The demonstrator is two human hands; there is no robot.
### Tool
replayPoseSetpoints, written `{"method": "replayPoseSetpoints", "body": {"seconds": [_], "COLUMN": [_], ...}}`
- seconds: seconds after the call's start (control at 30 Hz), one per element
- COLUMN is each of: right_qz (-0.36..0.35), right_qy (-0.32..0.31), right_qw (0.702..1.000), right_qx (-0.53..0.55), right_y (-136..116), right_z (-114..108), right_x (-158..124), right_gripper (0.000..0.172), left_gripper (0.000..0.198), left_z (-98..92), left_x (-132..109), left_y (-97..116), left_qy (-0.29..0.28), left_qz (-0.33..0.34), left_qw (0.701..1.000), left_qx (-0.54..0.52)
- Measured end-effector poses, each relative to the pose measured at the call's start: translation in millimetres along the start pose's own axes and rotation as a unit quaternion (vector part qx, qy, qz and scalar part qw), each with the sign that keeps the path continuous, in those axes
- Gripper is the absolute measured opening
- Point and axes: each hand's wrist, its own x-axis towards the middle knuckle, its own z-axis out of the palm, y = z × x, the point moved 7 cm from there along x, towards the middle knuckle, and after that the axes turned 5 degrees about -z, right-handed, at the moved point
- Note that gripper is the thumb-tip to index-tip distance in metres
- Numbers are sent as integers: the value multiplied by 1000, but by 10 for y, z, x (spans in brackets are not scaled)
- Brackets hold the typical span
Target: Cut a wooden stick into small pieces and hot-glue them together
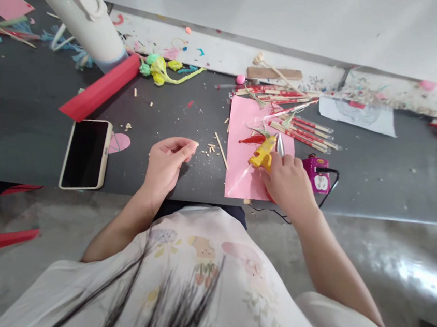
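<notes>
In the middle of the frame, the left hand (pixel 167 166) pinches thumb and forefinger together on a tiny pale bit (pixel 197 144). Right of centre, the right hand (pixel 288 184) curls its fingers down against the yellow glue gun (pixel 263 153), beside a silver blade (pixel 280 144); what its palm closes on cannot be told. The gun lies over pink paper (pixel 242 124). Short stick pieces (pixel 211 147) lie between the hands.

Phone (pixel 85 155) flat on dark table (pixel 373 174); bottle (pixel 95 31) farther back.
</notes>
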Motion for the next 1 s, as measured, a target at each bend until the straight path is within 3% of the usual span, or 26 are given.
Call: {"method": "replayPoseSetpoints", "body": {"seconds": [0.23, 0.63, 0.8, 1.0], "right_qz": [-32, -89, -100, -96], "right_qy": [-5, 16, 56, 51], "right_qw": [992, 967, 961, 973], "right_qx": [120, 239, 250, 202], "right_y": [-346, -920, -1061, -1155], "right_z": [-104, -8, -28, -12], "right_x": [145, 495, 592, 658], "right_gripper": [24, 23, 24, 24], "left_gripper": [12, 11, 9, 7], "left_z": [-10, -48, -91, -130], "left_x": [-12, -37, -42, -49], "left_y": [-17, -45, -42, -47], "left_qy": [3, -1, 1, 2], "left_qz": [-11, -8, 0, 3], "left_qw": [1000, 1000, 1000, 1000], "left_qx": [-4, -11, -8, -7]}}
